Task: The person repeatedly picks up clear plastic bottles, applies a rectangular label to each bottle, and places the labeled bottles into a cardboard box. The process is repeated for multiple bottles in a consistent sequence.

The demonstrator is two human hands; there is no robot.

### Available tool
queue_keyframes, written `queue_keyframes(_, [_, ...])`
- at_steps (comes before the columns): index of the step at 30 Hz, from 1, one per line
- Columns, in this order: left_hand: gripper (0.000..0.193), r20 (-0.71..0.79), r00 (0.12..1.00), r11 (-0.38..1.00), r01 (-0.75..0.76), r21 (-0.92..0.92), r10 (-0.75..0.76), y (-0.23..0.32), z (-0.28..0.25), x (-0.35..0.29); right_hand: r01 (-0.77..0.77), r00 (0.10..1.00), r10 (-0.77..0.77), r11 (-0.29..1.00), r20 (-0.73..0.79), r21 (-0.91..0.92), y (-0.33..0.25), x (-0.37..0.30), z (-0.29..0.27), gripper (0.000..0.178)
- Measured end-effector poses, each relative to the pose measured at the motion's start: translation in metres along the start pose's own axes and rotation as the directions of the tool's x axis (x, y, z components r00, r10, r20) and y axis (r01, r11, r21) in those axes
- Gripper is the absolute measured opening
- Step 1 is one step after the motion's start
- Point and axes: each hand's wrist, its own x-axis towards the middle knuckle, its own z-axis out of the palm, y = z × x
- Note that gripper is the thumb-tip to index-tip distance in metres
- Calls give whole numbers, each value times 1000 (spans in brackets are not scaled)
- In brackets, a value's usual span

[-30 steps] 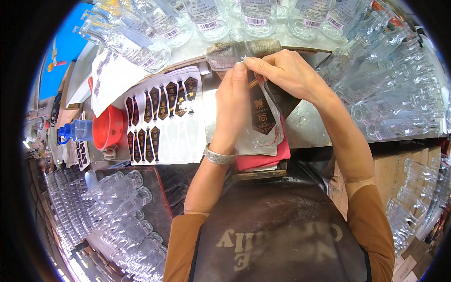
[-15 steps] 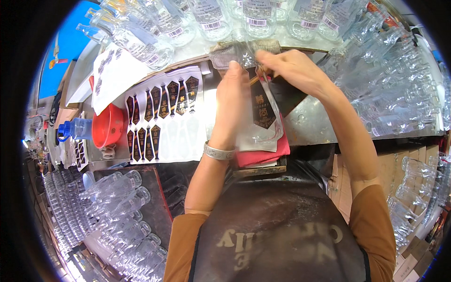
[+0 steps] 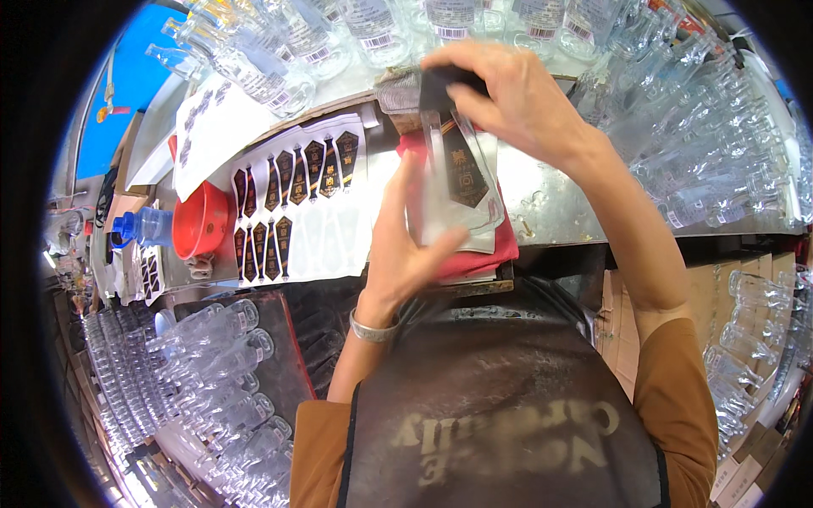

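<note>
A clear glass bottle (image 3: 491,209) lies on a red cloth (image 3: 506,247), its neck pointing away from me. On its upper side sits a black tie-shaped label (image 3: 467,169) with gold marks. My right hand (image 3: 517,93) is closed round a dark flat piece (image 3: 440,83) held over the neck end; its exact kind does not show. Beside the bottle's left side, my left hand (image 3: 402,250) is open, thumb and fingers spread and slightly blurred. A folded grey cloth (image 3: 398,91) lies just beyond the neck, partly covered by the dark piece.
Left of the bottle lies a white sheet (image 3: 326,237) of tie-shaped labels, some places bare. Beyond it stand a red bowl (image 3: 193,224) and a blue-capped plastic jug (image 3: 148,227). Labelled bottles (image 3: 368,30) line the back; many clear bottles (image 3: 720,144) crowd the right.
My right hand has picked up the dark flat piece from the bench at right and brought it over the neck. My left hand has drawn back toward me and opened.
</note>
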Motion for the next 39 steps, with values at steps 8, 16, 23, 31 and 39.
queue_keyframes(8, [120, 57, 995, 993, 80, 86, -85, 9, 14, -12, 134, 926, -183, 977, 329, 167, -72, -62, 4, 12])
queue_keyframes(16, [119, 13, 999, 997, 40, 73, -41, -3, 15, -19, 159, 987, -157, 987, 42, -39, -20, -34, 15, 20])
queue_keyframes(23, [114, 30, 998, 999, 49, -8, -49, -2, 13, -16, -44, 998, 39, 990, 40, 133, 3, -17, 2, 23])
queue_keyframes(31, [112, 62, 997, 998, 52, -44, -49, -7, 8, -16, 17, 978, -88, 938, 188, 347, -44, -102, -9, 34])
queue_keyframes(39, [109, -9, 1000, 1000, -8, 6, 8, -10, 11, -15, 147, 989, -140, 968, -45, 201, -65, -112, 13, 27])
